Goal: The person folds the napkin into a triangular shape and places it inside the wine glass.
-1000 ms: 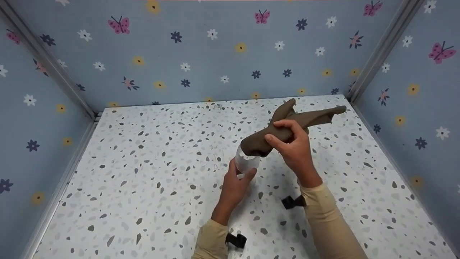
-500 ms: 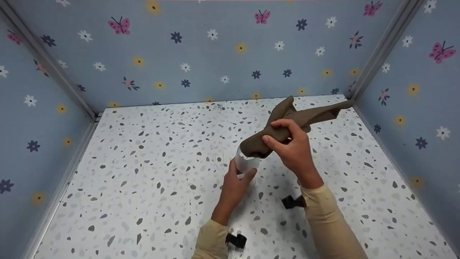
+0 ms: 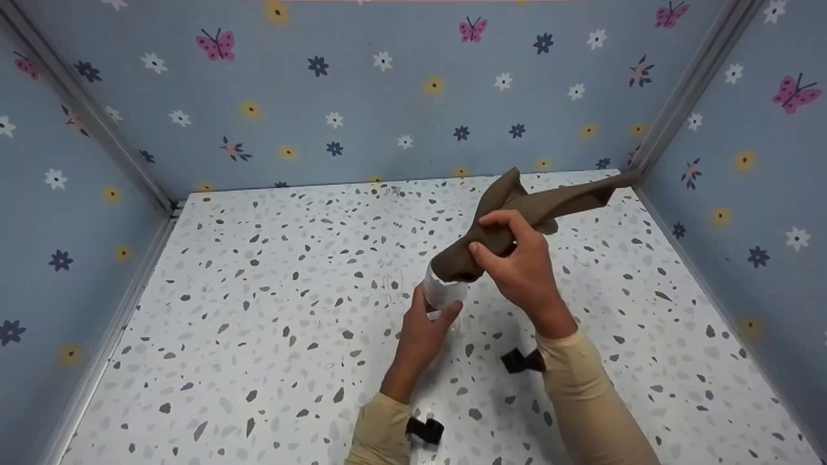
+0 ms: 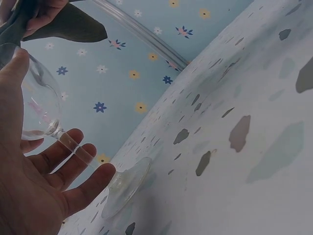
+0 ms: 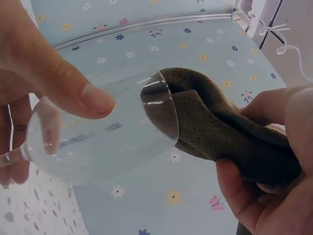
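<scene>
A clear stemmed wine glass [image 5: 98, 142] is held tilted by my left hand [image 3: 423, 336], thumb and fingers around its bowl. In the left wrist view its stem [image 4: 73, 147] passes by the lower fingers, and the round foot [image 4: 128, 188] shows beyond them, close to the table. My right hand [image 3: 520, 265] grips a bunched brown cloth [image 3: 455, 258] between thumb and fingers. The cloth's rolled end reaches just inside the glass's rim in the right wrist view. Its loose ends spread out to the far right.
The white speckled table [image 3: 271, 271] lies below both hands. Blue patterned panels [image 3: 400, 84] with metal edge strips stand at the back and both sides. A white cord [image 5: 288, 46] hangs beyond a panel in the right wrist view.
My right hand has shifted slightly left, towards the glass, with the cloth. The cloth's loose ends have swung a little upward. My left hand and the glass have stayed nearly still.
</scene>
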A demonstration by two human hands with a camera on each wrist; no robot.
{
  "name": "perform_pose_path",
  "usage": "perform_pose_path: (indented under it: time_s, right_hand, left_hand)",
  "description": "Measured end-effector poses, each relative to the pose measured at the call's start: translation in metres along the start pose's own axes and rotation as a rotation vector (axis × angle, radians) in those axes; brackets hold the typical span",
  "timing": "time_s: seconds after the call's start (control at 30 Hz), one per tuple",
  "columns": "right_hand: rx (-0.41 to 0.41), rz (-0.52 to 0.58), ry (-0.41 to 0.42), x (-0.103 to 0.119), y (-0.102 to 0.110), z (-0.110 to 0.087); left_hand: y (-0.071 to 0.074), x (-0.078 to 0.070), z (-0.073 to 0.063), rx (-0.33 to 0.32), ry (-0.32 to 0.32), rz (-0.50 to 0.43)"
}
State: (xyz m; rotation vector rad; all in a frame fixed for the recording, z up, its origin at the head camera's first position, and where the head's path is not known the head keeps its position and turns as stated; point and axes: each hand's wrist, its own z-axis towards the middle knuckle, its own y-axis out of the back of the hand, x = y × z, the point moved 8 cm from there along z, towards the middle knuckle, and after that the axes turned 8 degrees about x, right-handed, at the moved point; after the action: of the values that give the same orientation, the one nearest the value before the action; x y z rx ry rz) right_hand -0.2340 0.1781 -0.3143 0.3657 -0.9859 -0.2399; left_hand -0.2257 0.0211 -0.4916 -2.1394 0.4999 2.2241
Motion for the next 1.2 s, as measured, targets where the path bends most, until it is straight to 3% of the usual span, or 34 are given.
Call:
perform_pose_path:
  time_s: [0.2,0.67,0.97,1.2]
  right_hand:
    - [0.006,-0.159,0.079,0.013,-0.004,0.0]
    - [0.072,-0.247,0.124,0.024,-0.018,0.0]
    - [0.09,-0.259,0.162,0.026,-0.025,0.001]
    - [0.071,-0.18,0.128,0.019,-0.025,0.002]
  left_hand:
    - [0.001,0.0,0.001,-0.002,0.017,0.014]
    - [0.003,0.006,0.002,-0.019,0.023,0.004]
    - [0.003,0.008,0.001,-0.029,0.04,-0.006]
    - [0.004,0.006,0.001,-0.021,0.037,0.007]
